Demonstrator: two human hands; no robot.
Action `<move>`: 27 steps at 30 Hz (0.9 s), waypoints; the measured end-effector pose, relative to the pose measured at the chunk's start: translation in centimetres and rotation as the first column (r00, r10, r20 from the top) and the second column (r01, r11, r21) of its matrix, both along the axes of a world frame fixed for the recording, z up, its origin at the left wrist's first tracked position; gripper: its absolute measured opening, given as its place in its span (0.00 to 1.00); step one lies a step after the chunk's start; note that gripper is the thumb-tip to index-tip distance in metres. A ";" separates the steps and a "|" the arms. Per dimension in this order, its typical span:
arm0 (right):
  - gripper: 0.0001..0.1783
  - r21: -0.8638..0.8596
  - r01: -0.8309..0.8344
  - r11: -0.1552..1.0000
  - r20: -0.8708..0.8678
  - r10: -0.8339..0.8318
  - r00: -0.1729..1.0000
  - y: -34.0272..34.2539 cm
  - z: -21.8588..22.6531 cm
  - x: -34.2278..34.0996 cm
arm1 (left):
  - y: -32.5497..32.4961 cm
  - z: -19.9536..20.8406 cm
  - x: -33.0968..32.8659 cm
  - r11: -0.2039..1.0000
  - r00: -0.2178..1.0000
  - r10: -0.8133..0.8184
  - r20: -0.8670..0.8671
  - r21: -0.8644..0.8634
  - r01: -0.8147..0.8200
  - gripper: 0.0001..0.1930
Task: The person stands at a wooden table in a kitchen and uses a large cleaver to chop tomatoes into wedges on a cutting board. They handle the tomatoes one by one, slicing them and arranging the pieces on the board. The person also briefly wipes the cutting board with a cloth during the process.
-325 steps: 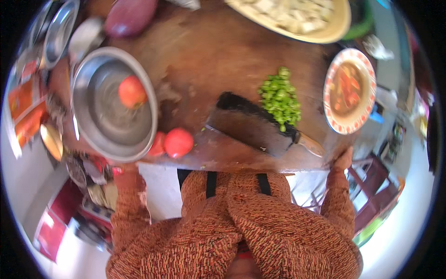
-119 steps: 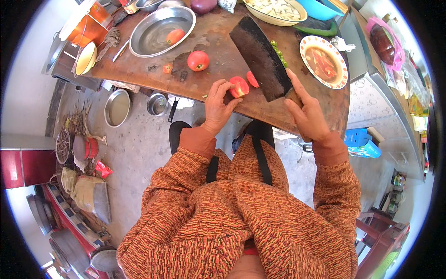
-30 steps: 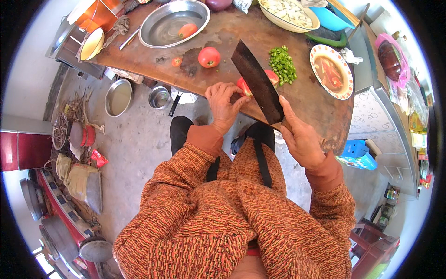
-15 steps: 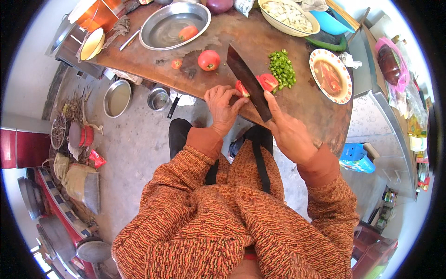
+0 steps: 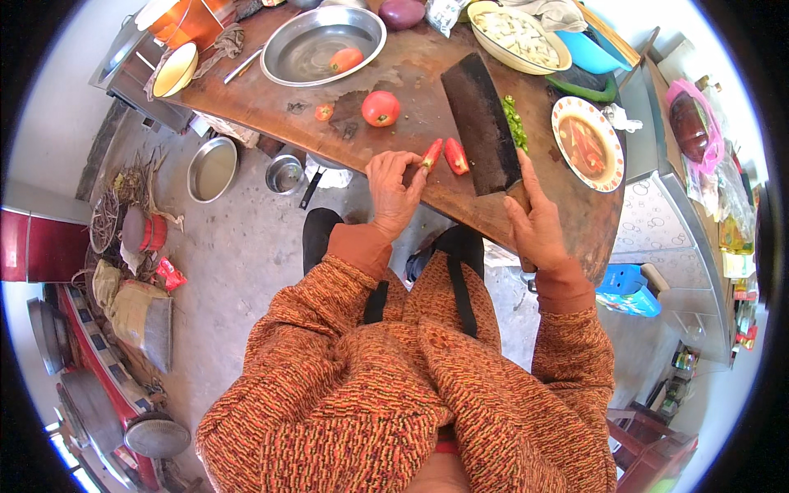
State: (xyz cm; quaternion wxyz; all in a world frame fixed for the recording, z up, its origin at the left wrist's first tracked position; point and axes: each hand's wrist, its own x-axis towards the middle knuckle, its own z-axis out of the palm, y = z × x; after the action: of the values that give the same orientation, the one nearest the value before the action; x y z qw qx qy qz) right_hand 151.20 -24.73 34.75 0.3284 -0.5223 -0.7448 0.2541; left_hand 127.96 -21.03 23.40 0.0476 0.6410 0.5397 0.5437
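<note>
Mid-frame, slicing underway: left hand (image 5: 393,191) pinches a red tomato wedge (image 5: 431,154) on the brown wooden worktop (image 5: 411,74). Right hand (image 5: 538,226) is closed around the broad dark cleaver (image 5: 481,123); the next cut likely needs the blade lined up clear of the fingertips.

Bright daylight, hard and even; scene well exposed. Steel bowl (image 5: 329,45) on the worktop (image 5: 411,82) shows soft glare on its rim. Short shadows fall under the cleaver (image 5: 481,123). Centre sharp. Strong fisheye bending toward the rim; black vignette surrounds the circular frame; edges overexposed white.
</note>
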 end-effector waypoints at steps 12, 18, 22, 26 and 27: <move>0.40 -0.160 -0.010 0.987 -0.011 0.009 1.000 -4.0 2.3 -1.1 | 0.2 0.4 0.0 1.000 1.000 0.002 -0.031 -0.014 -0.002 0.13; 0.41 -0.192 -0.079 0.978 -0.006 0.080 0.997 -4.7 1.3 -1.3 | 0.4 0.4 -0.5 0.999 1.000 -0.028 -0.013 -0.038 0.028 0.11; 0.41 -0.193 -0.084 0.978 -0.001 0.085 0.996 -4.9 1.0 -1.4 | 0.3 0.5 -0.5 0.998 0.999 -0.040 0.000 -0.055 0.040 0.11; 0.41 -0.198 -0.098 0.975 0.005 0.101 0.995 -4.9 1.4 -1.4 | 0.2 0.5 -0.6 0.997 0.999 -0.043 0.007 -0.063 0.043 0.10; 0.41 -0.202 -0.101 0.974 0.014 0.106 0.994 -4.9 1.6 -1.4 | 0.2 0.4 -0.6 0.998 0.999 -0.041 0.008 -0.055 0.041 0.10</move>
State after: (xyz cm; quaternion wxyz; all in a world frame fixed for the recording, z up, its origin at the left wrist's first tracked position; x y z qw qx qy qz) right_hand 149.85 -29.63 36.39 0.2512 -0.5164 -0.7454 0.3384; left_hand 127.40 -20.78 23.85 0.0782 0.6485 0.5410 0.5298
